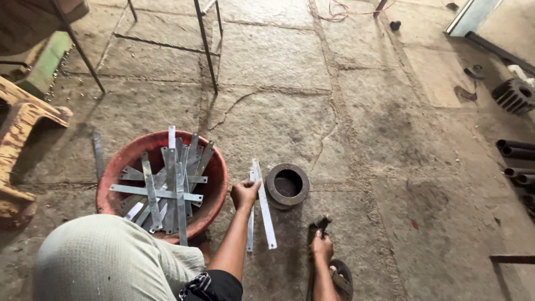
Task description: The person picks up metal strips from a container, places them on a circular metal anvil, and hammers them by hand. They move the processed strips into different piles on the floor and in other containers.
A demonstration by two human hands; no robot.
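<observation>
While left hand point(244, 194) clamps metal strips point(263, 204), right hand point(321, 245) grips hammer point(322, 222), beside ring point(287, 185).

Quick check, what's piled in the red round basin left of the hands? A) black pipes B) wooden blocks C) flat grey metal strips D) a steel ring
C: the red round basin holds crossed flat grey metal strips; the left hand grips two more beside it.
</observation>
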